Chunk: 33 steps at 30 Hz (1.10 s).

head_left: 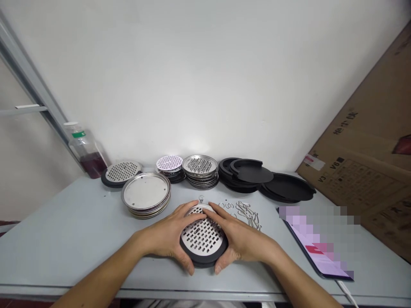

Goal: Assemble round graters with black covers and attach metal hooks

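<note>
Black-rimmed perforated disc: lies face up [203,240] near the front of the grey table [80,231], centred before the person; whether it rests flat or is slightly raised, I cannot tell.
Left hand: clamped around the disc's left side [171,233], fingers at the far edge, thumb at the near rim.
Right hand: mirrors it on the right [237,237], probably so pressure comes evenly from both sides.
Stacks: steel trays [146,190], toothed grater plates [201,164] and black plastic holders [245,173] stand behind, apparently sorted by kind to keep the front free.
Wire clips: spread loose [248,214] beside the right hand, seemingly for easy picking.
Phone: lies farther right [316,246], out of the hands' way.
</note>
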Motion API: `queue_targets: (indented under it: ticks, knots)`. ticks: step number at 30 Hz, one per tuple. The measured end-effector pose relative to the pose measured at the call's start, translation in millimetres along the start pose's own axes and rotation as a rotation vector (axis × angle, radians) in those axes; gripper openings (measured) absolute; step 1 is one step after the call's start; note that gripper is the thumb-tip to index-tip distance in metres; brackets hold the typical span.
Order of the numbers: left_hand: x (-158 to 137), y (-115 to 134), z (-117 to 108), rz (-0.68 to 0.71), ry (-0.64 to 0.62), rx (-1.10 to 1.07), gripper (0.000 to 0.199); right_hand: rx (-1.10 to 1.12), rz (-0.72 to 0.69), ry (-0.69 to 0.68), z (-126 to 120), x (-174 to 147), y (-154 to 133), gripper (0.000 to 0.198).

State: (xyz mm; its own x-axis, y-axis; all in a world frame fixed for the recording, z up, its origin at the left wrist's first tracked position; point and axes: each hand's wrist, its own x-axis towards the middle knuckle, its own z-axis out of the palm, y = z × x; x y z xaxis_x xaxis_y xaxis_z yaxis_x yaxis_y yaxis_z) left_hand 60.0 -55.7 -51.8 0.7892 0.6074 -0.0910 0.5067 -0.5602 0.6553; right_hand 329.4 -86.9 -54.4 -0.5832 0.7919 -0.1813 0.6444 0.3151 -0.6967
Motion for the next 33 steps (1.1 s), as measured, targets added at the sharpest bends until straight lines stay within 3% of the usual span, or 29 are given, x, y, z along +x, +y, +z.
queue_targets:
  ticks: [8, 14, 19, 25, 29, 31, 33]
  knots:
    - [-2, -5, 6, 0.021, 0.03, 0.046, 0.129, 0.1, -0.08, 0.091, 4, -1, 2, 0.13]
    - [-5, 1, 6, 0.038, 0.117, 0.059, 0.118, 0.269, -0.169, 0.221, -1, -1, -7, 0.117]
    - [-5, 12, 5, 0.036, 0.144, 0.038, 0.117, 0.802, 0.032, 0.417, -9, 5, -4, 0.066]
    - [-5, 14, 4, 0.013, 0.095, -0.001, 0.126, 1.132, 0.181, 0.349, -10, 11, -7, 0.061]
    - [-3, 10, 2, 0.066, 0.178, 0.104, 0.128, 1.209, 0.175, 0.419, -10, 12, -9, 0.055]
    - [-2, 9, 1, 0.15, 0.26, 0.218, 0.118, 1.243, 0.16, 0.475, -11, 13, -8, 0.053]
    - [-2, 10, 0, 0.255, 0.348, 0.33, 0.095, 1.268, 0.155, 0.528, -13, 13, -6, 0.053]
